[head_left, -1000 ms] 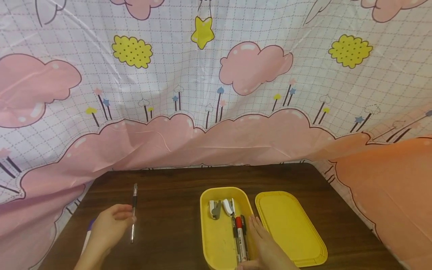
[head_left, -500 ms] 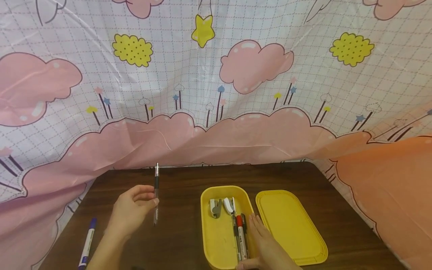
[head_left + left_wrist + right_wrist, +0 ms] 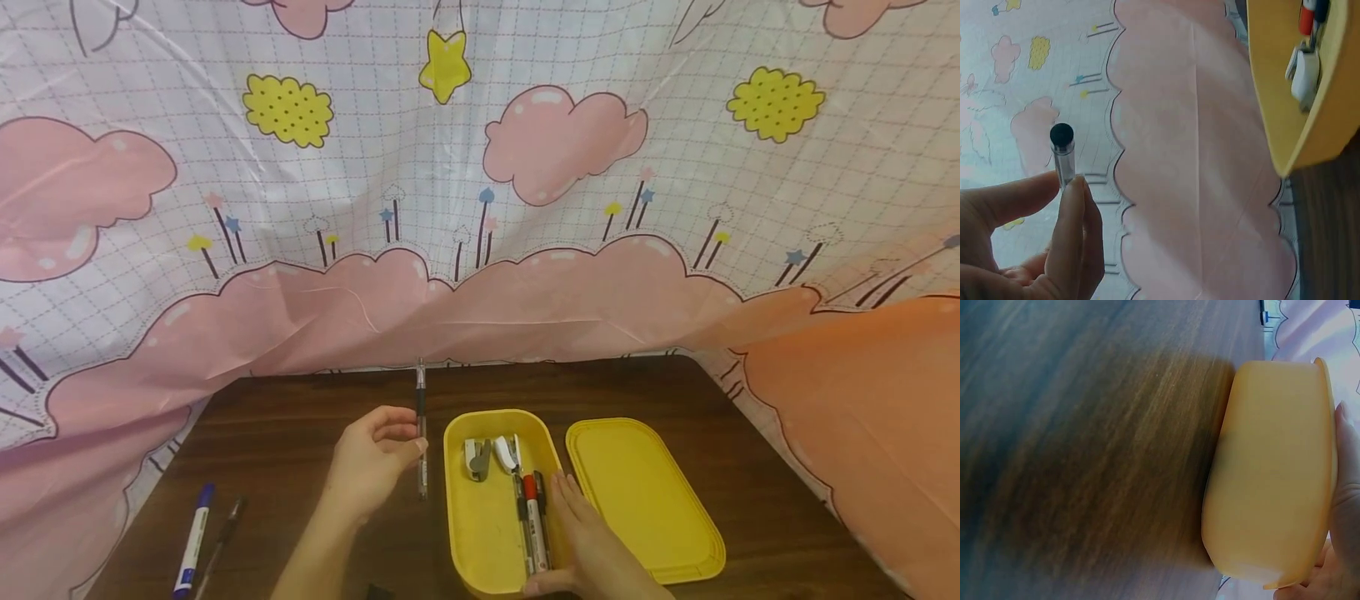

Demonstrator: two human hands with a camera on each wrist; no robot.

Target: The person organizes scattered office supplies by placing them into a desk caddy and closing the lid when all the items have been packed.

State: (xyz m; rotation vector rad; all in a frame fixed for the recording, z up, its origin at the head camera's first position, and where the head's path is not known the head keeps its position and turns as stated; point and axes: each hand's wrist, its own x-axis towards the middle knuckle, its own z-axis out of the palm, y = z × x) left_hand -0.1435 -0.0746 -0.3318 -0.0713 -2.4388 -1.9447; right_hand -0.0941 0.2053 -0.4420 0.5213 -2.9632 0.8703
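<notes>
In the head view my left hand (image 3: 375, 462) pinches a clear pen (image 3: 421, 417) with a dark grip between thumb and fingers. The pen stands nearly upright, just left of a yellow box (image 3: 448, 500). Its black end shows above the fingertips in the left wrist view. My right hand (image 3: 588, 542) holds the near right corner of the box, thumb on the front rim and fingers along the right side. Inside the box lie a red-capped marker (image 3: 535, 521), two dark-capped pens and two small staplers (image 3: 477, 460), one grey and white, the other white (image 3: 507, 454).
A yellow lid (image 3: 648, 500) lies flat to the right of the box. At the left of the dark wooden table (image 3: 322, 400) are a purple-capped marker (image 3: 194, 542) and another pen (image 3: 220, 546). A patterned curtain (image 3: 375, 308) hangs behind the table.
My left hand has lifted the pen off the table and carried it right, up to the box. The marker and another pen at the left have come into view. My right hand stays put.
</notes>
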